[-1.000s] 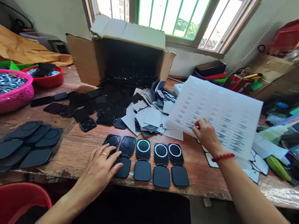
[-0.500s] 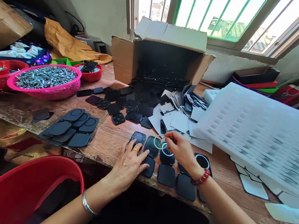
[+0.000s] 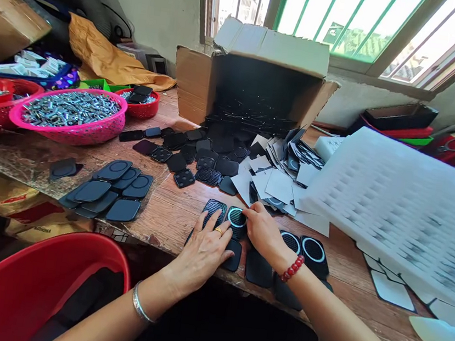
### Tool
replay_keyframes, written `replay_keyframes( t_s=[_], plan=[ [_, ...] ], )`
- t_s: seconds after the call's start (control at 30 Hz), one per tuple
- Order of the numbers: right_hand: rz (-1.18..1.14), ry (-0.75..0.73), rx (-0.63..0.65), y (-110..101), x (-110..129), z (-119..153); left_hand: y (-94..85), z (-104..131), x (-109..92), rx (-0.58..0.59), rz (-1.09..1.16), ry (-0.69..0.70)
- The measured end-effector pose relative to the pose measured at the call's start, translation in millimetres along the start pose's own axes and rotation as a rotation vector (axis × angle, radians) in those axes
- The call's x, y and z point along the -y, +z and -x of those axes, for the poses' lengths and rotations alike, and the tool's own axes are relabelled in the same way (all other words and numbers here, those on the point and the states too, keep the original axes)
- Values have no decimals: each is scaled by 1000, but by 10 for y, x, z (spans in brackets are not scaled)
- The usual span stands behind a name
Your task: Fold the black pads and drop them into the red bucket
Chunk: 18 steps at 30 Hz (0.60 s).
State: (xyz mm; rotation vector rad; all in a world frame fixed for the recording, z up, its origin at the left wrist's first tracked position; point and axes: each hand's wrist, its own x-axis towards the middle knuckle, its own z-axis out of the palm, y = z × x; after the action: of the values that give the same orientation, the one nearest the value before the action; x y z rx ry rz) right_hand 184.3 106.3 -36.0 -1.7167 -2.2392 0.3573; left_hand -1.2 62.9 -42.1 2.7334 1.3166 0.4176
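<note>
The pale ring is lying on the far, meshed panel of the second case from the left; being circular, it is presenting no long axis of its own; the opened case is running lengthwise away from the body, its smooth panel lying on the near side.

The right hand is bearing on this ring from the right, thumb and forefinger meeting at its right edge; whether they are gripping it or only touching it cannot be told.

The left hand is spreading its fingers over the leftmost case, palm down, without closing on anything visible; its index finger is pointing toward the ring from the near left.

The hands are working apart, the ring lying between their fingertips; the right hand is standing nearer to it. Farther right in the row, two cases are showing rings on their meshed panels; the white foam tray is lying beyond them.
</note>
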Motion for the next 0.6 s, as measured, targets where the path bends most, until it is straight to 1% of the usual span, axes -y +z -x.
replay_keyframes(
  t_s=[0.1, 0.2, 0.3, 0.33, 0.4, 0.5, 0.53, 0.6],
  plan=[
    [59, -28, 11, -26, 35, 54, -10, -51, -5, 10, -8, 14],
    [82, -52, -17, -59, 71, 98, 0, -89, -30, 12, -33, 23],
    [75, -51, -99, -168, -17, 153, 57, -87, -21, -55, -51, 35],
    [73, -32, -146, -239, -98, 183, 81, -73, -1, -92, -54, 44],
    [79, 40, -258, -439, -342, 271, 120, -25, 63, -174, -49, 63],
    [115, 201, -420, -811, -850, 457, 124, 80, 193, -258, -5, 67],
    [129, 254, -459, -925, -1024, 520, 112, 116, 238, -273, 13, 57],
    [146, 335, -498, -1096, -1326, 625, 82, 172, 318, -288, 30, 25]
  ],
)
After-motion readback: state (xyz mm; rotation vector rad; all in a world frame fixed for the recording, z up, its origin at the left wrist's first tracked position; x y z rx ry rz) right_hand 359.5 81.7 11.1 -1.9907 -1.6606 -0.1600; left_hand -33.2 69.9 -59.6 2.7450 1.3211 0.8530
